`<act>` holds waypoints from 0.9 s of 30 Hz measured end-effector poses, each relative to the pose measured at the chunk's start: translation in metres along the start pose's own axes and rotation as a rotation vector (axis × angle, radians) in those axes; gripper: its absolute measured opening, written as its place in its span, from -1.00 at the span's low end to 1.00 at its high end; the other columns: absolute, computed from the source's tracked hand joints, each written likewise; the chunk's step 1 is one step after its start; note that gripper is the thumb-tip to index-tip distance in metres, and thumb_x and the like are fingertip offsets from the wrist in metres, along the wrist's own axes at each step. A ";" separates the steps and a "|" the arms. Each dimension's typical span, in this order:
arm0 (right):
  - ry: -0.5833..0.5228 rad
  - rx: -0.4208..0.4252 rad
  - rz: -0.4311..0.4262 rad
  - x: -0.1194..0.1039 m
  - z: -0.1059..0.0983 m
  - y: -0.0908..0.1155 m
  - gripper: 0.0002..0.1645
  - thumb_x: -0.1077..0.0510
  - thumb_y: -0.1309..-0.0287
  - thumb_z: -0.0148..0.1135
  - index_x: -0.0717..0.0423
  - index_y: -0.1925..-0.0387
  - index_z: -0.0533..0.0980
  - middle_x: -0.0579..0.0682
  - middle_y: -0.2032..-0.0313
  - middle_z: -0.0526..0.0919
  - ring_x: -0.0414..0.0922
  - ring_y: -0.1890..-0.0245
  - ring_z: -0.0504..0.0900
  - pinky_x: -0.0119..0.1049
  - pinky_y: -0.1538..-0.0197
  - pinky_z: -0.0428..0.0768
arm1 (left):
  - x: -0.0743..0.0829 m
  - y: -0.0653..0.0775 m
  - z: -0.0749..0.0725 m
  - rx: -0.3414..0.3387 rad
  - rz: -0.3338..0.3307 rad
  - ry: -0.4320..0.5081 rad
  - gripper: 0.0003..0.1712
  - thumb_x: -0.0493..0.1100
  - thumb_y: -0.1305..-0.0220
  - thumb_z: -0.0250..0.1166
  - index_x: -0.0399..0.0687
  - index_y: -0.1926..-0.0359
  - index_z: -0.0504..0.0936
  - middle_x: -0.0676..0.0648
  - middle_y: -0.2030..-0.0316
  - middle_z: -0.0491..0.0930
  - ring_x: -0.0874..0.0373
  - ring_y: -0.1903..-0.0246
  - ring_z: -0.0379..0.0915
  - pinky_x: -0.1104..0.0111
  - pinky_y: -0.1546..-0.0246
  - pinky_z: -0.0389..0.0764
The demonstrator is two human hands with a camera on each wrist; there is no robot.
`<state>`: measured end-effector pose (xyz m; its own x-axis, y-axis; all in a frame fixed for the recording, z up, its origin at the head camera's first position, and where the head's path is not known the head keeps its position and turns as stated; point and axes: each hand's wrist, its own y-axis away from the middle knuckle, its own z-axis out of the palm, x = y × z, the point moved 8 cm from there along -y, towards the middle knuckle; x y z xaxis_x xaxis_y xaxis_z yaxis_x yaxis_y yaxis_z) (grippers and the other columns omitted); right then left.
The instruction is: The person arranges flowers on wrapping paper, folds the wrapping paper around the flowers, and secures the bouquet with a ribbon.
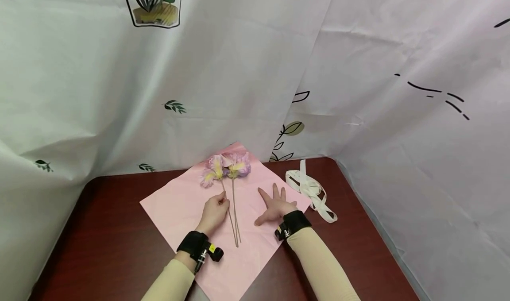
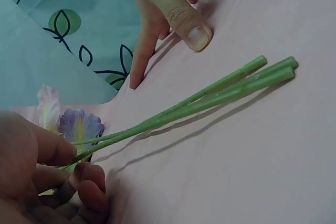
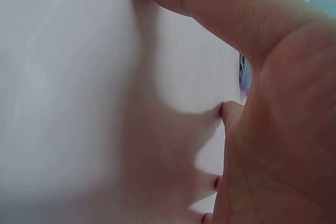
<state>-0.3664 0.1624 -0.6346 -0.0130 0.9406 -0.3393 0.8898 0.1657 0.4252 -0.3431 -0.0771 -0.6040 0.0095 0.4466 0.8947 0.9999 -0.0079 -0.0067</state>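
Observation:
Purple-and-yellow artificial flowers (image 1: 239,164) lie on a pink sheet of wrapping paper (image 1: 175,203), blooms toward its far corner and long thin stems toward me. My left hand (image 1: 214,210) pinches a stem below the left bloom between thumb and fingertips. In the left wrist view, several green stem ends (image 2: 210,98) stick out past the left hand (image 2: 37,166), just above the paper. To the right of the stems, my right hand (image 1: 276,207) is spread over the paper. Its fingertips press on the sheet in the right wrist view, where the palm (image 3: 283,119) fills the right side.
A loosely coiled white ribbon (image 1: 308,188) lies by the paper's right corner. The dark red table (image 1: 115,217) reaches back to a hanging white cloth (image 1: 223,93) with leaf prints, and another cloth hangs along the right side.

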 end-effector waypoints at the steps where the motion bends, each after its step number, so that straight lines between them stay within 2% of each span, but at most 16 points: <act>1: -0.001 0.001 0.000 0.000 0.000 0.000 0.55 -0.45 0.27 0.69 -0.53 -0.72 0.00 0.17 -0.70 -0.48 0.37 -0.64 -0.52 0.82 -0.23 -0.16 | 0.000 -0.001 0.000 -0.005 0.002 -0.003 -0.47 -0.28 -0.51 0.20 -0.48 -0.39 0.51 -0.35 -0.29 0.60 -0.13 -0.15 0.57 0.04 -0.16 0.55; 4: -0.003 0.003 -0.002 -0.001 -0.001 0.001 0.56 -0.45 0.28 0.70 -0.53 -0.71 0.01 0.18 -0.70 -0.48 0.37 -0.63 -0.53 0.83 -0.22 -0.17 | 0.001 -0.002 0.002 -0.028 0.021 -0.039 -0.47 -0.28 -0.53 0.18 -0.48 -0.41 0.49 -0.39 -0.32 0.56 -0.24 -0.33 0.50 -0.07 -0.31 0.49; 5: -0.003 0.006 -0.004 -0.001 -0.001 0.001 0.55 -0.45 0.28 0.70 -0.53 -0.71 0.02 0.18 -0.70 -0.47 0.38 -0.63 -0.52 0.83 -0.22 -0.16 | 0.002 -0.003 0.002 -0.038 0.030 -0.056 -0.48 -0.28 -0.54 0.17 -0.48 -0.39 0.51 -0.41 -0.21 0.64 -0.25 -0.27 0.54 -0.06 -0.28 0.52; 7: 0.000 0.008 -0.007 -0.001 -0.001 0.002 0.55 -0.46 0.28 0.69 -0.53 -0.71 0.02 0.18 -0.70 -0.46 0.38 -0.64 -0.51 0.83 -0.21 -0.15 | 0.004 -0.006 0.005 -0.059 0.050 -0.091 -0.58 -0.27 -0.55 0.17 -0.42 -0.28 0.64 -0.34 0.15 0.72 -0.21 -0.01 0.66 0.04 -0.10 0.60; 9: 0.003 0.010 -0.008 0.000 0.000 0.001 0.55 -0.46 0.28 0.69 -0.52 -0.71 0.02 0.19 -0.70 -0.45 0.38 -0.64 -0.50 0.83 -0.21 -0.14 | 0.006 -0.008 0.007 -0.073 0.068 -0.120 -0.75 -0.26 -0.56 0.16 -0.30 0.02 0.74 -0.15 0.49 0.51 -0.07 0.32 0.54 0.15 0.16 0.53; 11: 0.006 0.010 -0.008 0.000 0.000 0.000 0.54 -0.46 0.27 0.68 -0.51 -0.71 0.02 0.19 -0.70 -0.45 0.39 -0.64 -0.49 0.84 -0.20 -0.13 | 0.005 -0.010 0.009 -0.080 0.068 -0.127 -0.73 -0.23 -0.57 0.16 -0.16 0.36 0.58 0.00 0.59 0.18 0.04 0.50 0.25 0.22 0.33 0.34; 12: 0.006 0.009 -0.007 0.000 0.000 0.000 0.54 -0.46 0.27 0.68 -0.51 -0.71 0.02 0.19 -0.70 -0.45 0.39 -0.64 -0.49 0.84 -0.20 -0.13 | 0.005 -0.010 0.009 -0.079 0.065 -0.127 -0.65 -0.21 -0.58 0.16 -0.12 0.46 0.45 0.03 0.60 0.15 0.08 0.54 0.18 0.25 0.36 0.29; 14: 0.003 0.007 -0.006 0.000 0.001 0.000 0.54 -0.46 0.26 0.68 -0.51 -0.72 0.02 0.19 -0.70 -0.45 0.39 -0.64 -0.49 0.84 -0.20 -0.13 | 0.004 -0.010 0.009 -0.066 0.063 -0.122 -0.56 -0.20 -0.58 0.16 -0.04 0.53 0.31 0.03 0.60 0.14 0.09 0.55 0.16 0.27 0.38 0.27; 16: 0.001 0.002 -0.004 0.000 0.000 0.000 0.54 -0.45 0.25 0.67 -0.51 -0.72 0.01 0.19 -0.70 -0.45 0.39 -0.64 -0.50 0.83 -0.21 -0.14 | 0.003 -0.009 0.007 -0.055 0.053 -0.107 -0.55 -0.19 -0.58 0.17 -0.04 0.54 0.29 0.01 0.59 0.15 0.08 0.56 0.16 0.26 0.39 0.27; 20: -0.001 -0.011 0.001 0.000 0.001 -0.002 0.54 -0.44 0.23 0.67 -0.52 -0.72 -0.01 0.18 -0.70 -0.49 0.37 -0.63 -0.53 0.82 -0.23 -0.16 | 0.003 -0.008 0.004 -0.032 0.041 -0.098 -0.60 -0.18 -0.59 0.17 -0.19 0.48 0.41 -0.16 0.52 0.34 -0.08 0.43 0.36 0.14 0.26 0.41; 21: -0.001 -0.014 0.002 0.000 0.001 -0.002 0.54 -0.43 0.22 0.67 -0.51 -0.72 -0.02 0.18 -0.70 -0.49 0.37 -0.63 -0.54 0.82 -0.23 -0.17 | 0.004 -0.007 0.002 -0.023 0.038 -0.092 -0.64 -0.17 -0.58 0.17 -0.27 0.41 0.52 -0.25 0.44 0.49 -0.14 0.34 0.48 0.11 0.17 0.49; 23: -0.002 -0.015 0.000 0.000 0.001 -0.002 0.54 -0.43 0.22 0.67 -0.51 -0.72 -0.02 0.18 -0.70 -0.50 0.37 -0.63 -0.54 0.82 -0.24 -0.17 | 0.003 -0.005 0.001 -0.014 0.023 -0.081 -0.65 -0.16 -0.59 0.15 -0.31 0.35 0.57 -0.42 0.10 0.67 -0.21 0.04 0.62 0.05 -0.03 0.56; 25: -0.005 -0.018 0.000 0.000 0.001 -0.003 0.54 -0.42 0.21 0.67 -0.51 -0.72 -0.03 0.17 -0.70 -0.50 0.36 -0.63 -0.55 0.81 -0.24 -0.18 | 0.002 -0.003 0.001 -0.012 0.007 -0.061 -0.65 -0.16 -0.59 0.14 -0.32 0.36 0.56 -0.48 -0.27 0.56 -0.24 -0.15 0.56 0.01 -0.14 0.52; 27: -0.008 -0.015 -0.002 0.000 0.000 -0.002 0.54 -0.42 0.22 0.67 -0.49 -0.73 -0.02 0.18 -0.70 -0.49 0.36 -0.64 -0.53 0.81 -0.24 -0.18 | 0.001 -0.001 0.000 -0.012 -0.012 -0.042 -0.62 -0.15 -0.59 0.13 -0.30 0.40 0.53 -0.44 -0.45 0.37 -0.21 -0.29 0.49 0.04 -0.18 0.48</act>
<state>-0.3681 0.1622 -0.6360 -0.0111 0.9377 -0.3472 0.8830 0.1721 0.4367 -0.3445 -0.0765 -0.6035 -0.0022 0.4841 0.8750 0.9999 -0.0126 0.0095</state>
